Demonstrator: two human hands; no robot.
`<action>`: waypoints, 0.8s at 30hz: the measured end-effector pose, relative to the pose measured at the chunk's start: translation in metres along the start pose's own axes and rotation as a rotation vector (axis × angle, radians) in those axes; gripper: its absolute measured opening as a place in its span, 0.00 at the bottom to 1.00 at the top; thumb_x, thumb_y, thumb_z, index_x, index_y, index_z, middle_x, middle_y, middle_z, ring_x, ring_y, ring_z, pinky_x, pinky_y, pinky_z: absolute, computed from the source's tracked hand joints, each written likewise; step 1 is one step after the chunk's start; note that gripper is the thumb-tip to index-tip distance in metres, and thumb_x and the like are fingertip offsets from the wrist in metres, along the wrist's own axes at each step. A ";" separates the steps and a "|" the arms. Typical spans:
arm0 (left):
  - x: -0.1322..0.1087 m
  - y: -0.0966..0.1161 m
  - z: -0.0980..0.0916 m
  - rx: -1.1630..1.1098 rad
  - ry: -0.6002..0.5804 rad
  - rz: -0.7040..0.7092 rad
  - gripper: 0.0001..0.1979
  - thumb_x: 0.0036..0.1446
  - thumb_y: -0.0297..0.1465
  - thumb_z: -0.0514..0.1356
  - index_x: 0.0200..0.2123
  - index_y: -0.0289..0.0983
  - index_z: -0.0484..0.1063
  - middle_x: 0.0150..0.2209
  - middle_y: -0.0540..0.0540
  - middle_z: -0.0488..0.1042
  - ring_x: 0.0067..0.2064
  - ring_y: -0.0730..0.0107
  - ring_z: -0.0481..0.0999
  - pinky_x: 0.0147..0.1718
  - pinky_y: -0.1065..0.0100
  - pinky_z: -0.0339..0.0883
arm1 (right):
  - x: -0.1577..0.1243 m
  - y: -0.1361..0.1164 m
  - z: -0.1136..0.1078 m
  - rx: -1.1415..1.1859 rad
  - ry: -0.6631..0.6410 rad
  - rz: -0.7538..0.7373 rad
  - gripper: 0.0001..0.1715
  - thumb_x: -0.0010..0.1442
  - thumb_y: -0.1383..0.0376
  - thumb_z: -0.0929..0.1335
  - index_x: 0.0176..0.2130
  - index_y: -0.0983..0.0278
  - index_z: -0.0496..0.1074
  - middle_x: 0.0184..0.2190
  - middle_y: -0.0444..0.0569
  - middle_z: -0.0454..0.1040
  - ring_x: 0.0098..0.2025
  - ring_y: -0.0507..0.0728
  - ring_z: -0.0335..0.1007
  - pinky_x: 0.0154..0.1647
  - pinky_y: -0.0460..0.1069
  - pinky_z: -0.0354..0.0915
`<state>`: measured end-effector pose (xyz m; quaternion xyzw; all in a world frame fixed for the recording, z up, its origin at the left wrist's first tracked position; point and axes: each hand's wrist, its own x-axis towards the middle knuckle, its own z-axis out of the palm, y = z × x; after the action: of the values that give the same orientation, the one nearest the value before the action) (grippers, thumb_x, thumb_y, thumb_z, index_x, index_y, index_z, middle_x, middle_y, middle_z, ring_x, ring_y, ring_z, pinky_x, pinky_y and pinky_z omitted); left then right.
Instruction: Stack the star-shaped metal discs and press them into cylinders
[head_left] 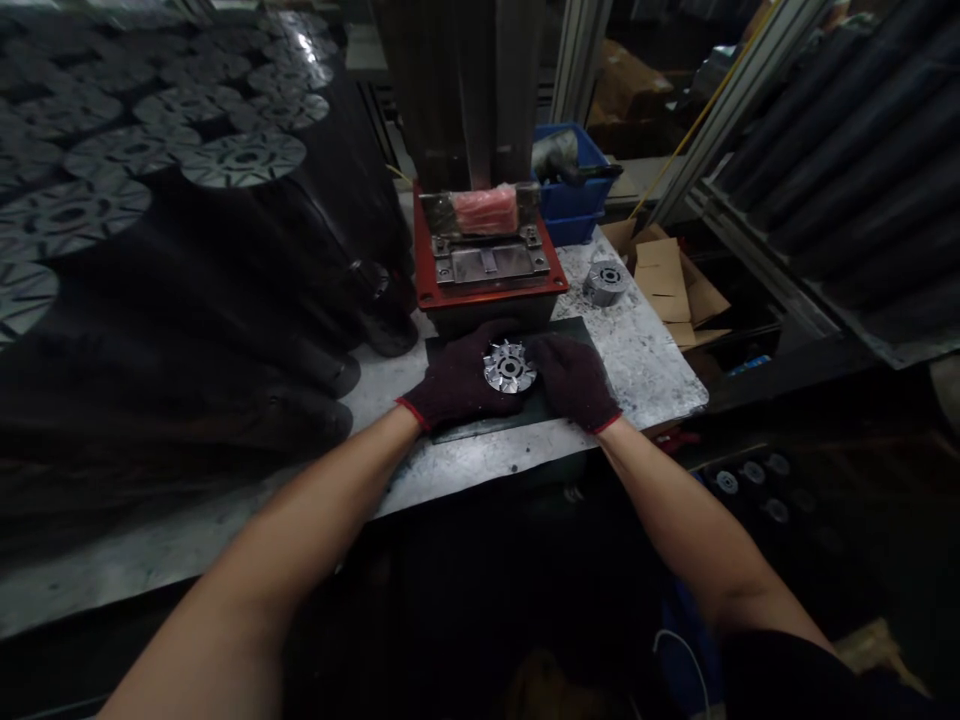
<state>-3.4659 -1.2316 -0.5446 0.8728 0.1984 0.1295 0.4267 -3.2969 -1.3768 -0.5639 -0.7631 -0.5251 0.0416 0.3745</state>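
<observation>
A round, slotted metal core (510, 368) with a central hole and radial teeth sits just above a dark mat (480, 428) on the workbench. My left hand (461, 375), in a dark glove with a red cuff, wraps round its left side. On its right side, my right hand (574, 378), gloved alike, has its fingers curled in at the core's edge. Whether those fingers pinch the core or a small piece is hidden. Directly behind the hands stands a red-framed fixture (491, 285) with metal blocks and a pink wrapped bundle (486, 210) on top.
Tall stacks of slotted cores (244, 160) crowd the left. Another short core stack (606, 283) stands on the white benchtop (652, 375) at right. Blue bins (574, 205) sit behind, beside an open cardboard box (664, 285). Dark cylinders (855, 170) fill a rack at right.
</observation>
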 end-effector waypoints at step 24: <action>-0.003 -0.007 -0.004 -0.011 0.001 0.069 0.61 0.43 0.42 0.84 0.78 0.42 0.64 0.69 0.40 0.79 0.67 0.41 0.81 0.68 0.49 0.75 | 0.022 -0.013 -0.044 -0.344 -0.415 -0.337 0.22 0.78 0.62 0.63 0.55 0.65 0.85 0.55 0.60 0.88 0.57 0.66 0.85 0.62 0.60 0.77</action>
<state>-3.4718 -1.2270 -0.5479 0.8767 0.1675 0.1456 0.4268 -3.2771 -1.3796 -0.5176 -0.6926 -0.7088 0.0445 0.1263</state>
